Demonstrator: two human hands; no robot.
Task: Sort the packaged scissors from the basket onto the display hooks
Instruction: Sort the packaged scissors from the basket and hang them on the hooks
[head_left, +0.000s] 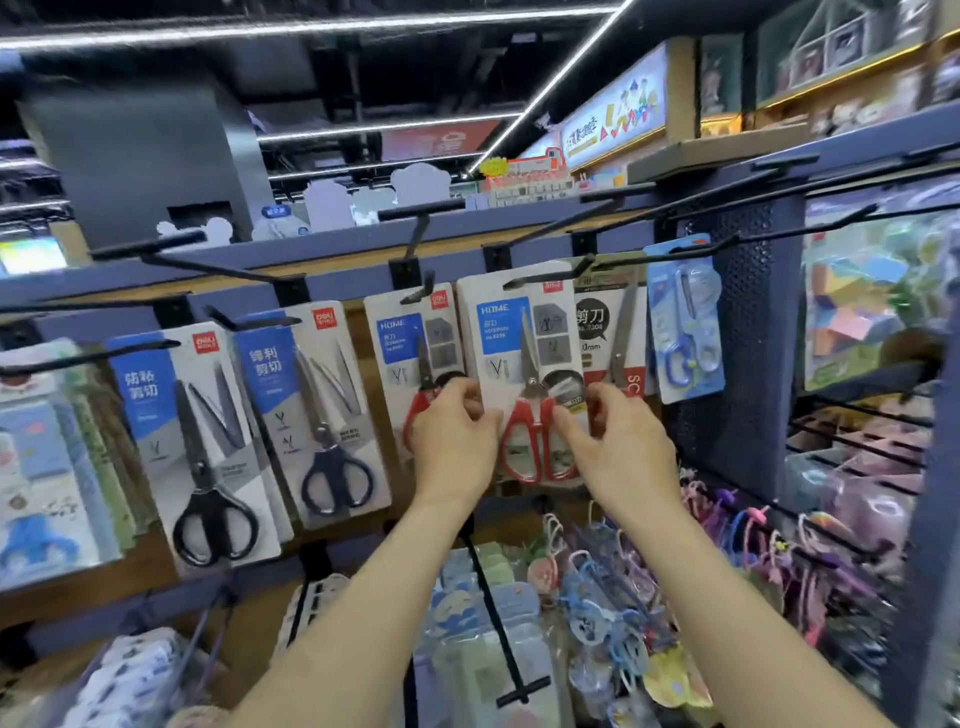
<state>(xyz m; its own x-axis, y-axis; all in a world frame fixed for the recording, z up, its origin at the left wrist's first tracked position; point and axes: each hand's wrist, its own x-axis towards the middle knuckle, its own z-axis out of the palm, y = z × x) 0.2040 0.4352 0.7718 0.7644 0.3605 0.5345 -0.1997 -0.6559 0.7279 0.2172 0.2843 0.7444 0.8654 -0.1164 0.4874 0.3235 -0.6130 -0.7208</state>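
Ceiling: light strips (311, 26) lit. Upper right: illuminated sign (613, 119), text blurred. Cloud cutouts (421, 182) stand in the middle distance. Perforated panel (737, 364) upright at right, coloured paper packs (862, 291) beside it. Lower right: hair ties (753, 530) hang in rows. Lower centre: pastel packs (483, 623). Far left: blue packs (36, 467).

I read "HOME" in white on the blue panel of the red-handled scissors pack (498, 322) at centre frame. It appears again on the neighbouring pack (400, 338) to its left, beside a red "deli" badge. At left, the black-handled scissors pack (208, 415) reads "防粘剪切" and the blue-handled scissors pack (332, 395) reads "锋利剪切". Right of centre, the grey-bladed pack (592, 317) shows "剪刀". Finer print is illegible.
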